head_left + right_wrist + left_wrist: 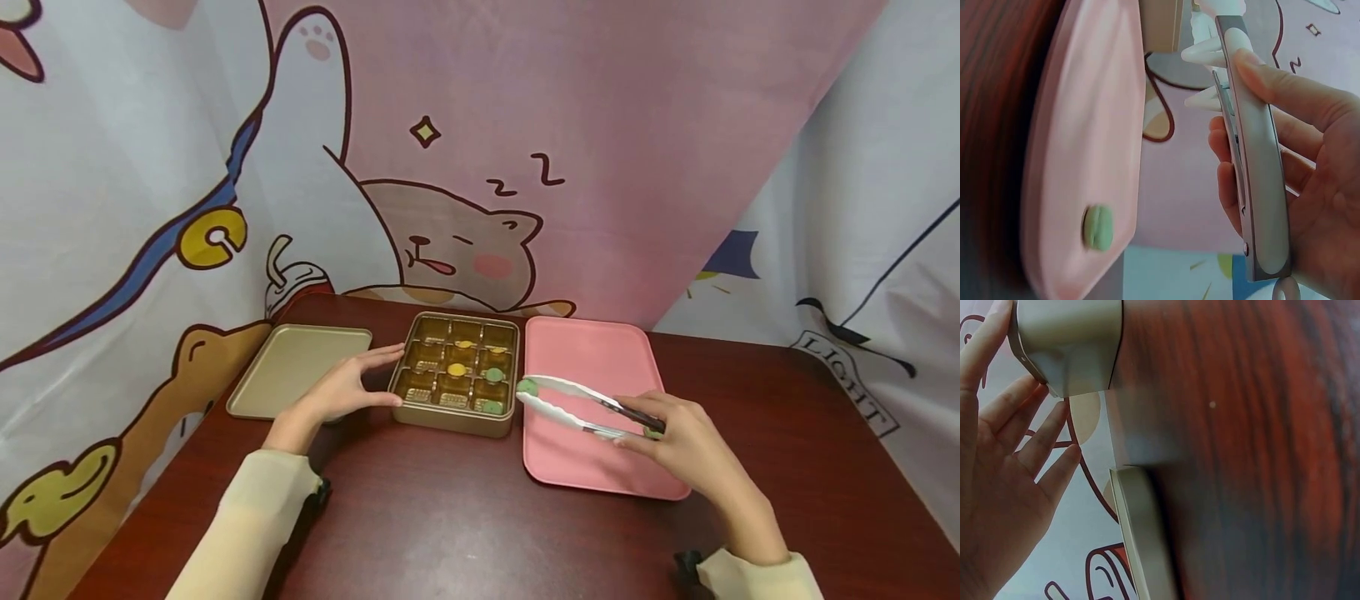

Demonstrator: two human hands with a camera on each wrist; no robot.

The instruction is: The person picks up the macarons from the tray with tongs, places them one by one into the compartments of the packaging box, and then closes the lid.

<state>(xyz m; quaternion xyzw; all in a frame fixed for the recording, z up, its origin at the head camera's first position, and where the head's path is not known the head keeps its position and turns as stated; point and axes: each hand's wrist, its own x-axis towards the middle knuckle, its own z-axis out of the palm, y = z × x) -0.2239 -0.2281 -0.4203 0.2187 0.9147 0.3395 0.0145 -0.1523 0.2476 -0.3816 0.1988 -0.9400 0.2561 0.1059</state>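
Note:
My right hand (686, 437) grips a pair of tongs (1260, 162) with white toothed ends. Between the tong tips is a green macaron (528, 387), over the pink tray's left edge beside the box. The gold box (450, 419) has a divided insert; yellow macarons (457, 370) and green macarons (494, 375) sit in some compartments. With fingers extended, my left hand (341, 390) touches the box's left side and front left corner; the left wrist view shows the fingertips against its wall. Another green macaron (1098, 228) lies on the pink tray (577, 462), under my right hand.
A gold lid (288, 375), flat like a tray, lies left of the box, close to my left forearm. Dark reddish wooden table (450, 517) surrounds everything. A cartoon-printed curtain (600, 167) hangs along the table's back and sides.

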